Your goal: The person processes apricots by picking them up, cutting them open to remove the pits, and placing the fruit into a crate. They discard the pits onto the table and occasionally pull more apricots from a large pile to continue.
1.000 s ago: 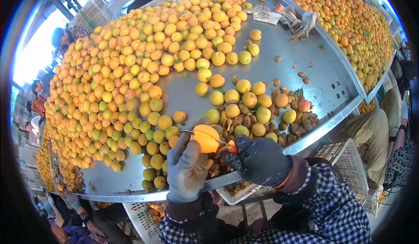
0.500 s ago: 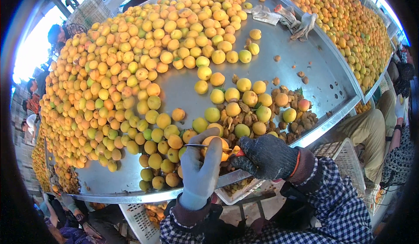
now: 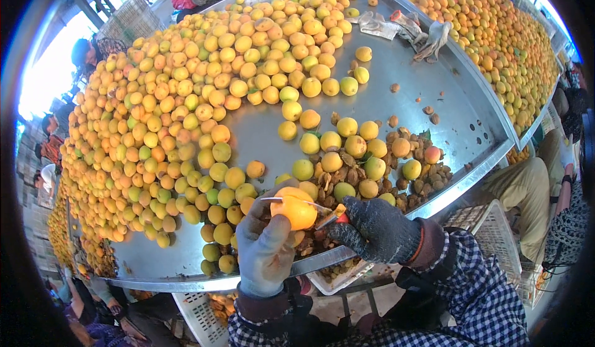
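My left hand [image 3: 268,248], in a light grey glove, grips an orange-yellow apricot [image 3: 294,209] above the near edge of the metal table. My right hand [image 3: 378,229], in a dark grey knitted glove, is closed round a small knife [image 3: 343,217] with a red handle. A thin metal strip lies across the apricot's upper side, seemingly part of the blade; the apricot hides how it joins. A small orange bit clings to the knife near my right fingers. Just beyond my hands lie whole apricots [image 3: 344,191] among brown pits [image 3: 396,137].
A large heap of apricots [image 3: 186,99] covers the left and far side of the metal table [image 3: 260,130]. Discarded gloves [image 3: 427,37] lie at the far right. White plastic crates [image 3: 489,235] stand below the near edge. Other people sit around, and a second heaped table [image 3: 489,43] adjoins.
My left hand has turned and moved slightly left and down, bringing more of the apricot into view. The right hand with the knife shifted slightly. Small view shift.
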{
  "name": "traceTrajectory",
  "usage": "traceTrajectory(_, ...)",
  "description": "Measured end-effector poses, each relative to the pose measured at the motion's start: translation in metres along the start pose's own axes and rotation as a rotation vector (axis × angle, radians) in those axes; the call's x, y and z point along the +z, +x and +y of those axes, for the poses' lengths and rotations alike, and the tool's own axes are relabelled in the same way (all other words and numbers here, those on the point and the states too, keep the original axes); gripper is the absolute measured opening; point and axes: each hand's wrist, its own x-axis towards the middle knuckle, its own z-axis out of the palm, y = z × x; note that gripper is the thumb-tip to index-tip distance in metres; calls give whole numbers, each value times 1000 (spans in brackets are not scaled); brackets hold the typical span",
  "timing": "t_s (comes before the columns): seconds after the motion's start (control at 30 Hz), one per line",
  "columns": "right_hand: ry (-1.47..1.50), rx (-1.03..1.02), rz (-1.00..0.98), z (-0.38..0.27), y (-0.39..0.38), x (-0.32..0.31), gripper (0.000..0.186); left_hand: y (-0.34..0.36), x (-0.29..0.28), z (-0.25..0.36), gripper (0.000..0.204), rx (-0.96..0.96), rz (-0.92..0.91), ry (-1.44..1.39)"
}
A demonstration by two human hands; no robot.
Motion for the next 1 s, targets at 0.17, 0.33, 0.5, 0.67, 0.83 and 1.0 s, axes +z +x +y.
traceTrajectory(0.17,-135,1,-195,-5,-11,-21,43,5,-16,16,39,-144,-119,264)
traceTrajectory(0.33,-149,31,-141,-1,-6,-9,42,11,-5,9,44,-238,-92,417)
traceTrajectory(0.5,-162,145,11,-2,-9,-3,33,9,-1,-11,58,-187,-41,133)
traceTrajectory(0.67,-254,99,-160,10,-17,-12,38,9,-5,-3,57,-253,-84,481)
traceTrajectory(0.83,-228,86,-31,11,-13,-2,34,10,1,-8,48,-209,-45,320)
traceTrajectory(1.0,-178,80,-64,13,0,1,37,11,2,-24,42,-70,57,252)
